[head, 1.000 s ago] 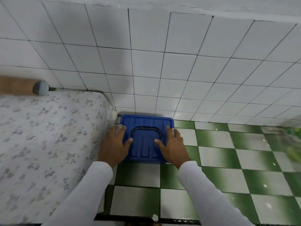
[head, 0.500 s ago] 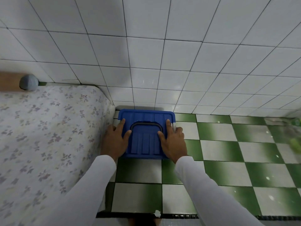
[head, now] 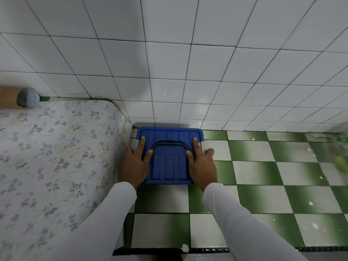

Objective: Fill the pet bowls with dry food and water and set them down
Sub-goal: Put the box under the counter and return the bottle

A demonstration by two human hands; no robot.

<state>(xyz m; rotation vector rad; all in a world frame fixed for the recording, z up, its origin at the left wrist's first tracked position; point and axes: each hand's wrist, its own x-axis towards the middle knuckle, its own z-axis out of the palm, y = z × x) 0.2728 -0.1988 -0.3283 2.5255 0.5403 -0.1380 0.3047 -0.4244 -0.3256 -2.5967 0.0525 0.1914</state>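
Observation:
A blue plastic box (head: pixel 170 166) with a ribbed lid and a black handle (head: pixel 170 143) stands on the green-and-white checked floor, pushed against the tiled wall. My left hand (head: pixel 134 164) lies over the lid's left edge. Its index finger and thumb are on top and its other fingers go down the side. My right hand (head: pixel 202 166) holds the right edge the same way, with its outer fingers curled over the rim. The lid is on, so what is inside is hidden. No bowl is in view.
A mattress with a flowered sheet (head: pixel 47 157) lies right beside the box on the left. A grey round knob (head: pixel 28 97) sits at its far corner. A blurred green object (head: pixel 341 163) lies on the floor at the far right. The white tiled wall (head: pixel 188 72) rises behind.
Both hands slid outward from the top of the lid to its side edges, with the outer fingers now wrapping over the rims. The view tilted down a little.

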